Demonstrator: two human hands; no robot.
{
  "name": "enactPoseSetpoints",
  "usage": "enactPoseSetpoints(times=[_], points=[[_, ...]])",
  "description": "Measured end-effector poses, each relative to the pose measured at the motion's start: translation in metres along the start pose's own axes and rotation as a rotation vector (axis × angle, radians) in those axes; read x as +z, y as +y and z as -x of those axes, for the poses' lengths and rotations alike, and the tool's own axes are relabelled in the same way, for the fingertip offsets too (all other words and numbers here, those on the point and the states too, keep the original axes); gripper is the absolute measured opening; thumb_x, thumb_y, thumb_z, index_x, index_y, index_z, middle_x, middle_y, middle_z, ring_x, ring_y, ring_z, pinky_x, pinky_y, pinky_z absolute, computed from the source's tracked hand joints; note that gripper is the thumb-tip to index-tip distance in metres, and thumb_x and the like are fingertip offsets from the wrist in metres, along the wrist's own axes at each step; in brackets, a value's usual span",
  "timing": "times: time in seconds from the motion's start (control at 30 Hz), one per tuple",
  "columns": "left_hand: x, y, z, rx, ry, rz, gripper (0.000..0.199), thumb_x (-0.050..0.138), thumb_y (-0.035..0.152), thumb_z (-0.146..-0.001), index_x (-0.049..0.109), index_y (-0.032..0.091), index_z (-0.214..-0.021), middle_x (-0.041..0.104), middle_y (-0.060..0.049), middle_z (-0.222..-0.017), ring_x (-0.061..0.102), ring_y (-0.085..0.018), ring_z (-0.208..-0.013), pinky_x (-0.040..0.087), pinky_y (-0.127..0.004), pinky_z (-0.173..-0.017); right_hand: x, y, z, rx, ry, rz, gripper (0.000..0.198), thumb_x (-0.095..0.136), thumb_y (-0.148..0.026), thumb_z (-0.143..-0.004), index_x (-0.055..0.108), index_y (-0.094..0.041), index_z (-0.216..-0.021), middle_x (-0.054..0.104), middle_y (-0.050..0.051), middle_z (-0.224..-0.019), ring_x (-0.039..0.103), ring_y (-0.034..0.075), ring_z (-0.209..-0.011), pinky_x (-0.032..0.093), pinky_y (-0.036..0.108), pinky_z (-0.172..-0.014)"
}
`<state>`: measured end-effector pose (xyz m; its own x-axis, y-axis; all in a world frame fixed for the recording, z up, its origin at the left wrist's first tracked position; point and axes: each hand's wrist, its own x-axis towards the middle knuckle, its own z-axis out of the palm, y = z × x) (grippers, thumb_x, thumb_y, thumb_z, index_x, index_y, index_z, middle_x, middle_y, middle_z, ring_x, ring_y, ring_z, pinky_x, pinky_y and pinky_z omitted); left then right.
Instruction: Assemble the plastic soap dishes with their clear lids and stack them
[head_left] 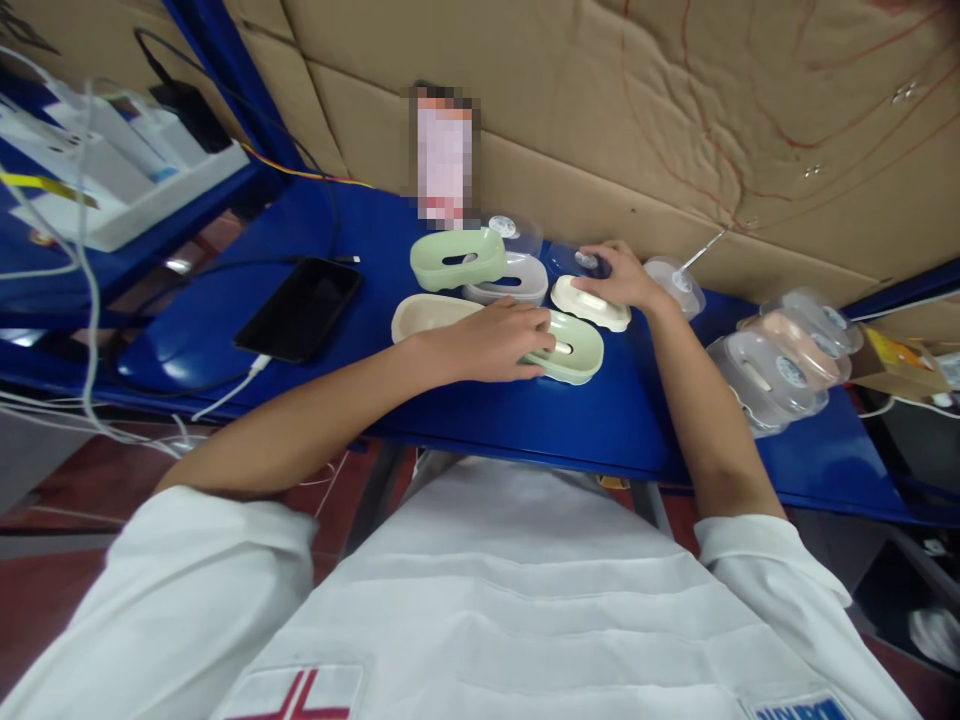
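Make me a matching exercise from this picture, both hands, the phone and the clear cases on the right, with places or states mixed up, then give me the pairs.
1. Left hand
2. Right hand
3. Black phone
4. Clear cases

A. Beside the small cardboard box
B. At the front green dish
C. White cable plugged in
D. At the small cream piece

Pairs: 1-B, 2-D, 3-C, 4-A

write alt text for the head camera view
A person's left hand rests over a pale green oval dish, and the right hand touches a cream piece on a blue table. Clear packs sit at the right, a black phone at the left.
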<state>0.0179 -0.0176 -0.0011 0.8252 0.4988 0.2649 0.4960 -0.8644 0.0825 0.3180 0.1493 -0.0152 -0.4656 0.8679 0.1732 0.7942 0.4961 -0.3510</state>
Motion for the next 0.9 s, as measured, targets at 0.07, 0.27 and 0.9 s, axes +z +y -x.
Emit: enactPoseSetpoints(times=[0.07, 0.27, 0.9], points=[[-0.001, -0.001, 0.0, 0.003, -0.002, 0.02, 0.029, 0.067, 0.039, -0.102, 0.077, 0.02, -0.121, 0.073, -0.012, -0.118, 0.067, -0.029, -0.114, 0.046, -0.039, -0.099, 0.001, -0.004, 0.004, 0.003, 0.023, -0.044, 0.074, 0.077, -0.071, -0.084, 0.07, -0.026, -0.142, 0.064, 0.013, -0.148, 0.058, 0.035, -0.142, 0.047, 0.057, -0.123], [-0.004, 0.003, -0.001, 0.01, -0.01, -0.018, 0.027, 0.067, 0.038, -0.102, 0.078, 0.018, -0.117, 0.075, -0.013, -0.114, 0.067, -0.03, -0.112, 0.046, -0.04, -0.096, 0.001, -0.02, 0.001, 0.135, -0.006, -0.111, 0.057, 0.062, -0.067, -0.096, 0.072, -0.025, -0.134, 0.075, 0.008, -0.137, 0.07, 0.032, -0.125, 0.055, 0.055, -0.113], [-0.018, -0.002, 0.0, -0.036, 0.166, -0.119, 0.063, 0.09, 0.04, -0.084, 0.061, 0.014, -0.133, 0.059, -0.023, -0.14, 0.06, -0.042, -0.128, 0.05, -0.049, -0.103, -0.021, -0.098, 0.123, -0.142, 0.086, 0.049, 0.07, 0.047, -0.073, -0.105, 0.06, -0.027, -0.156, 0.066, 0.012, -0.153, 0.063, 0.036, -0.14, 0.052, 0.056, -0.118]])
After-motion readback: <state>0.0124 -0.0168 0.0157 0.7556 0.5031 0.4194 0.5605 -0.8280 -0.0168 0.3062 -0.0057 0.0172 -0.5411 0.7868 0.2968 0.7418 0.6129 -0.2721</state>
